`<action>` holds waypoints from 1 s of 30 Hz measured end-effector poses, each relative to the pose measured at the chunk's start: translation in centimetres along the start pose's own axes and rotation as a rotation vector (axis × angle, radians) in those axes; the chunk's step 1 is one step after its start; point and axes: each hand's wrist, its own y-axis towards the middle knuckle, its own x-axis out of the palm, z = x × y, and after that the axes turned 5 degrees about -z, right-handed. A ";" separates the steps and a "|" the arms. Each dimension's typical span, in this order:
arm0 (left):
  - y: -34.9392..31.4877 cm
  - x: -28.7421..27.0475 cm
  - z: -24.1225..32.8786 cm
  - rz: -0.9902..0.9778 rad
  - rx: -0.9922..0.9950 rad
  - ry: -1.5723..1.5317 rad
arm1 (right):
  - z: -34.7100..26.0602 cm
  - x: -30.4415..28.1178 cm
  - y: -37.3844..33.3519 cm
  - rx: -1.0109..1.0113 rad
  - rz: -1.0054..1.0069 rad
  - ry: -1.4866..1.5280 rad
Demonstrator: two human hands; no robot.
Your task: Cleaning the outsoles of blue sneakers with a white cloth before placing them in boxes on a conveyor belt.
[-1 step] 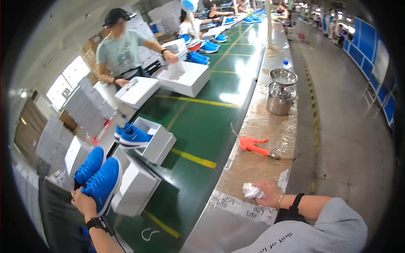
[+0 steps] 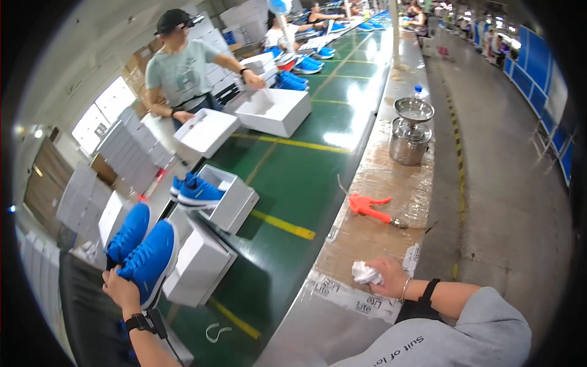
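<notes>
My left hand is closed at the heel end of a pair of blue sneakers with white soles, held side by side with toes up. Beside them on the green belt stands an open white shoebox. My right hand rests on the plastic-wrapped ledge, closed around a crumpled white wad; whether it is cloth or paper I cannot tell. Farther along the ledge from that hand lies an orange-red air blow gun.
Another white box has blue sneakers at its side. Across the belt, a co-worker handles a white box and its lid. A metal pump can stands on the ledge. A white strip lies nearby.
The surroundings sit slightly farther right in the picture. Both my hands keep their hold and have barely moved.
</notes>
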 end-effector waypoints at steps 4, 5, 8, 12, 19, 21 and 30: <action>-5.5 -9.9 2.7 0.258 0.349 -0.217 | -0.1 0.4 0.4 -0.026 0.001 0.082; -7.2 -10.9 3.9 0.215 0.358 -0.354 | -0.1 0.3 0.5 -0.040 0.048 0.084; -13.3 -11.5 10.0 0.099 0.439 -0.482 | 1.2 0.8 0.6 -0.042 0.068 0.114; -23.6 -8.5 15.9 -0.185 0.442 -0.493 | 2.1 -2.5 2.6 -0.088 0.148 0.327; -32.4 -7.0 18.5 -0.382 0.507 -0.167 | 9.2 -20.8 10.3 -0.182 0.599 -0.152; -30.5 -9.8 19.3 -0.802 0.544 -0.138 | 12.7 -25.5 12.8 -0.027 0.634 -0.334; -30.4 -8.1 18.5 -0.606 0.690 -0.331 | 20.0 -30.3 21.0 0.344 0.171 -0.367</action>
